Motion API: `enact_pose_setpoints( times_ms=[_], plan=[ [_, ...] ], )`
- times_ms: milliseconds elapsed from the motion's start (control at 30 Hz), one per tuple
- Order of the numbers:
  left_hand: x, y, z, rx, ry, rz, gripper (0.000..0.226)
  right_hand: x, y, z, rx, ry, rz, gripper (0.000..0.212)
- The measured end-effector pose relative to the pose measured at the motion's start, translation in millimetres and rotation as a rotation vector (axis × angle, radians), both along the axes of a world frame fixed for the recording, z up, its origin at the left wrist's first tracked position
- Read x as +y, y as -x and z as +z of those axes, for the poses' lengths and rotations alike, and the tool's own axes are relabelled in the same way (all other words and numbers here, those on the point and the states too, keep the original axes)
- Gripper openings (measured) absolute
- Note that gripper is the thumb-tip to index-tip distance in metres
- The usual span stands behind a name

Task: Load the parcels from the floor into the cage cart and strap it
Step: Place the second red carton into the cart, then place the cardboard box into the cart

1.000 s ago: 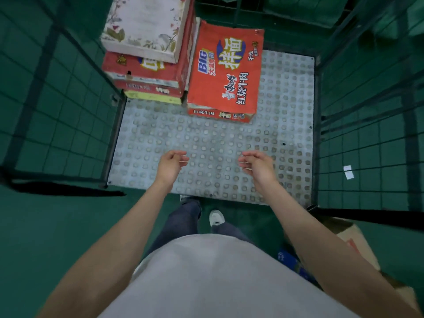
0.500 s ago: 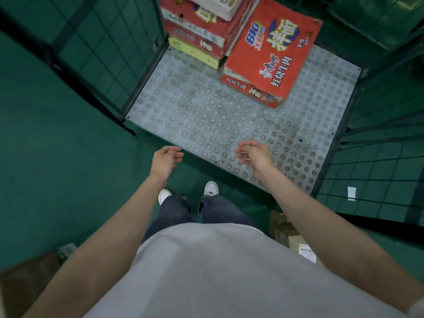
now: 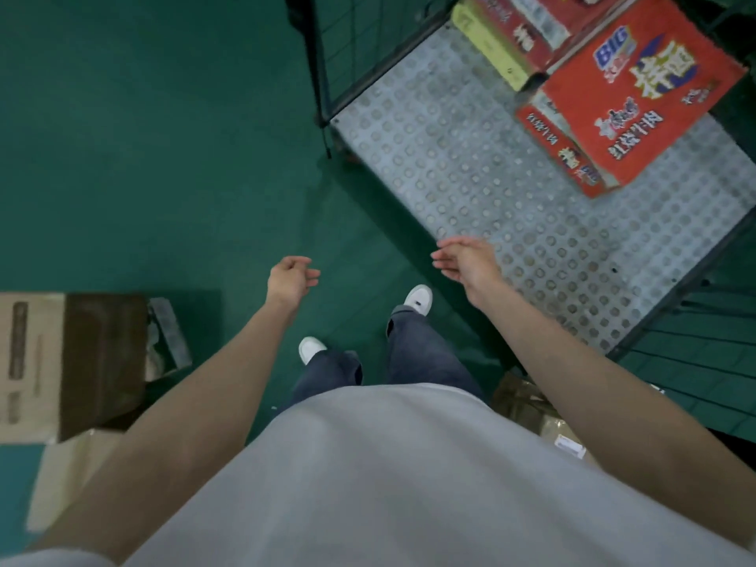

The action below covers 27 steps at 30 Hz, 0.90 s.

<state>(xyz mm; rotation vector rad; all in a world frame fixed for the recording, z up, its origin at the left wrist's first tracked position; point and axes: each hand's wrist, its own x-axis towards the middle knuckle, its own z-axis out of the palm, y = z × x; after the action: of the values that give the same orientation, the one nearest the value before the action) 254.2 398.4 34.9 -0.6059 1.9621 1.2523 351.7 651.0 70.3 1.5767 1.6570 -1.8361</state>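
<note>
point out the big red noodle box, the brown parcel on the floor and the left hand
red noodle box (image 3: 638, 104): head view, its printed top face
brown parcel (image 3: 98, 358): head view, its dark upper side
left hand (image 3: 288, 280): head view, back of the hand

Red parcel (image 3: 638, 100) in cart (image 3: 470, 178) (flat).

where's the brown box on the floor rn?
Head view, left edge: the brown box sits on the green floor, left of the left hand and well apart from the cart.

Empty left hand (image 3: 289, 279) and right hand (image 3: 466, 261) beside cage cart (image 3: 470, 157)
</note>
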Motion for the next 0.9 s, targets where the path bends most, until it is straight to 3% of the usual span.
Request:
enact_pose_setpoints(
  times_ms=[433,633,900],
  plan=[
    [-269,-75,-11,-0.192,0.352,0.272,0.033,-203,60,-13,-0.051,-0.001,0.591,0.025],
    [-327,-110,0,-0.325,0.194,0.563,0.026,-271,97,-14,-0.071,-0.026,0.924,0.024],
    [-345,-127,12,-0.360,0.037,1.010,0.040,-337,162,-22,-0.117,0.005,1.205,0.023]
  ],
)
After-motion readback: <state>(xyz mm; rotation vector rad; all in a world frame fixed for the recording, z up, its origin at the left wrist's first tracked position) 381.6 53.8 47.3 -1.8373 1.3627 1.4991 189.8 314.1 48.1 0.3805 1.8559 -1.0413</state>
